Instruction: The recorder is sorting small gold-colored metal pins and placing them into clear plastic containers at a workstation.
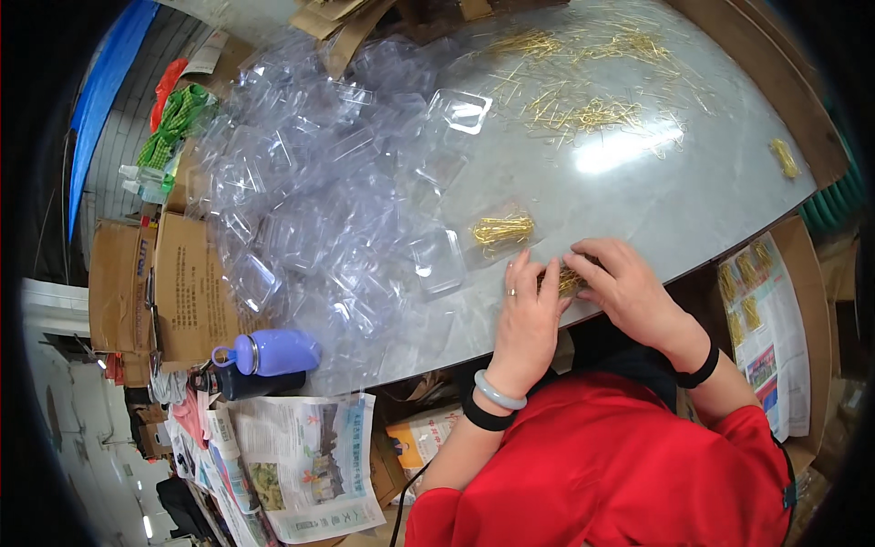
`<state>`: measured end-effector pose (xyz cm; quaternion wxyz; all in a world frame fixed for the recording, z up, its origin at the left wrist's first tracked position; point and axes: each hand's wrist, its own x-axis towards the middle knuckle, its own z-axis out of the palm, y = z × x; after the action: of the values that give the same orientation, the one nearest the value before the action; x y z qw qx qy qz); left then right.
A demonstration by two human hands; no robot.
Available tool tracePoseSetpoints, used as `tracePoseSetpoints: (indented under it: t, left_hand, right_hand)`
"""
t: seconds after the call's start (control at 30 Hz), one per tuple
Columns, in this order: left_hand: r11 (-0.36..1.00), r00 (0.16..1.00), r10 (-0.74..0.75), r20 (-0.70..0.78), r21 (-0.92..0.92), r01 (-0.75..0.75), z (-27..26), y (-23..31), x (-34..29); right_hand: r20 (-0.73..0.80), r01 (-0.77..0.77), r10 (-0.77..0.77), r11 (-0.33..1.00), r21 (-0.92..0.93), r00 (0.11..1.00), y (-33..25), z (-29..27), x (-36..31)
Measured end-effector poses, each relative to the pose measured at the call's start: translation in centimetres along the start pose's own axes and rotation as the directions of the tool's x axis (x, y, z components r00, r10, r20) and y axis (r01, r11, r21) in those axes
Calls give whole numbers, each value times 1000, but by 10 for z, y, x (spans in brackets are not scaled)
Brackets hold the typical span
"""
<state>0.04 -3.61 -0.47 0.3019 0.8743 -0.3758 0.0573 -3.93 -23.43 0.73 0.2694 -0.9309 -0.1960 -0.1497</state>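
At the table's near edge my left hand [533, 314] and my right hand [624, 292] close around a bundle of gold wire hooks [569, 281]. My fingers hide most of that bundle. Just beyond my left hand lies a second bundle of gold wire hooks [503, 230], which seems to rest in a clear plastic tray. Loose gold hooks [592, 116] are spread in heaps farther back on the grey table [638, 205]. Another small bundle [784, 159] sits by the right edge.
A large pile of clear plastic trays [310, 182] covers the table's left side. A purple bottle [273, 353] lies at the near left corner beside a dark one. Cardboard boxes [196, 283] stand on the left; an open carton [802, 301] at right holds several gold bundles on newspaper.
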Motion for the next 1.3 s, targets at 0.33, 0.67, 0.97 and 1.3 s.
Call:
tracePoseSetpoints:
  t: [0.33, 0.67, 0.97, 1.3]
  left_hand:
    - [1000, 1000, 22, -1, -11, -22, -3, -1, 2]
    - [976, 999, -18, 48, -216, 28, -4, -1, 1]
    - [993, 999, -34, 3, -116, 34, 5, 5, -4]
    - [993, 994, -110, -18, -51, 109, -36, 1, 3]
  right_hand:
    - [-52, -96, 107, 978, 183, 993, -10, 9, 6]
    - [-60, -39, 42, 998, 46, 997, -20, 15, 6]
    - [-56, 18, -17, 1000, 7, 998, -17, 13, 6]
    - [-148, -47, 26, 989, -142, 989, 1, 11, -1]
